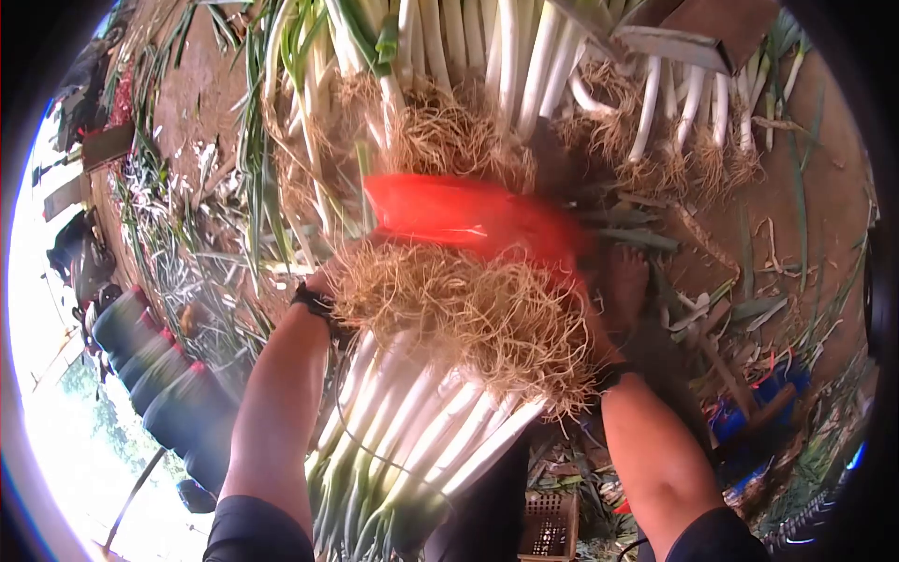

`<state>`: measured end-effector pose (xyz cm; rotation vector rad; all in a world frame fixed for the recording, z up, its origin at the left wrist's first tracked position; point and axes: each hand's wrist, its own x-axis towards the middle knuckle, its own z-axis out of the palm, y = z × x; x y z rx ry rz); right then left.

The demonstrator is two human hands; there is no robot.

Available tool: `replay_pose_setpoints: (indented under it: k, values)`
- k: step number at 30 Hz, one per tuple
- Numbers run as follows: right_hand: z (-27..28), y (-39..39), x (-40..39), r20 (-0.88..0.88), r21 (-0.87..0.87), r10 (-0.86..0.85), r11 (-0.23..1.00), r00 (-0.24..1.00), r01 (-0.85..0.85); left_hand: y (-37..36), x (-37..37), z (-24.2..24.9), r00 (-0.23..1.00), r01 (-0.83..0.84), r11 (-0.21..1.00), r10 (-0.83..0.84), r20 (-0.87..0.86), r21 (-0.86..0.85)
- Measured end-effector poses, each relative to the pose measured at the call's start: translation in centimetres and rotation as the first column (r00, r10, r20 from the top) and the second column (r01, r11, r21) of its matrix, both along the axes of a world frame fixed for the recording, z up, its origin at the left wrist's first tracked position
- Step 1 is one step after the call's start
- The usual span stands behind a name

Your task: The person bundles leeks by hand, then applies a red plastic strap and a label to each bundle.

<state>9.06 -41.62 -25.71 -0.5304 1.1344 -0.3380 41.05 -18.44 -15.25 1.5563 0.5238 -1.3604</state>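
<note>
A bundle of leeks [421, 412] lies between my forearms, its green ends toward me and its mass of tan roots [459, 309] facing away. A shiny red plastic strip [468, 217] stretches across just beyond the roots, blurred on its right side. My left hand [324, 277] is beside the left edge of the roots, near the strip's left end; the roots cover its fingers. My right hand [599, 328] is at the right edge, where the strip bends down toward it. Its fingers are hidden and blurred. Dark bands circle both wrists.
More leeks [506, 56] lie in a row at the back, roots toward me. A brown board-like object [698, 33] rests over them at right. Leaf scraps [197, 206] litter the ground at left. A brown slatted crate [548, 526] sits at the bottom; blue material [758, 403] lies right.
</note>
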Motion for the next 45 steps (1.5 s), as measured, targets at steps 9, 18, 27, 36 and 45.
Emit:
replay_pose_setpoints:
  k: [9, 18, 27, 36, 45]
  values:
    - [8.8, 9.3, -1.9, -0.24, -0.109, 0.038, 0.992, 0.97, -0.066, 2.7, -1.9, 3.5, 0.98, 0.137, 0.99, -0.133, 0.145, -0.015]
    - [10.6, 11.1, -4.9, -0.213, 0.027, -0.186, 0.98, 0.959, 0.196, 10.6, -0.5, -3.3, 0.568, 0.589, 0.756, -0.638, 0.519, 0.284]
    - [12.2, 2.9, -4.6, -0.052, 0.16, 0.293, 0.946, 0.955, -0.281, 4.5, -0.8, 0.5, 0.33, 0.553, 0.713, -0.663, 0.672, 0.432]
    - [11.5, -0.7, -4.7, 0.068, 0.237, 0.476, 0.846, 0.877, -0.478, 3.6, 0.3, 2.7, 0.359, 0.71, 0.643, -0.681, 0.639, 0.287]
    - [13.6, -2.3, -1.3, 0.196, 0.012, 0.623, 0.77, 0.757, -0.637, 1.2, -1.4, 4.6, 0.411, 0.617, 0.746, -0.578, 0.705, 0.251]
